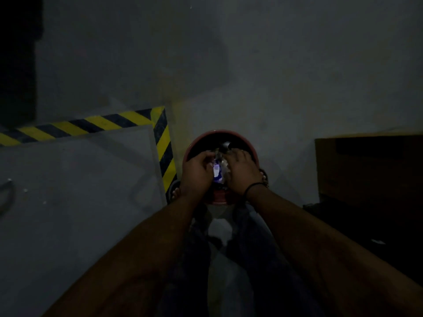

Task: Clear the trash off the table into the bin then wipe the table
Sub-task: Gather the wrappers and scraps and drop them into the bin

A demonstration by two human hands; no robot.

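A round red bin [219, 133] stands on the dim floor just in front of my feet. Both my hands are over its mouth. My left hand [198, 170] and my right hand [240, 172] are cupped together around a bundle of trash [217, 171], a white and purple wrapper with crumpled clear plastic. The fingers of both hands curl around the bundle. A dark band circles my right wrist. The inside of the bin is dark, with something shiny near its far rim.
A grey floor panel [75, 179] edged with yellow and black hazard tape [163, 147] lies to the left. A dark brown table or cabinet [370, 170] stands at the right. A grey wall rises behind the bin. The light is very low.
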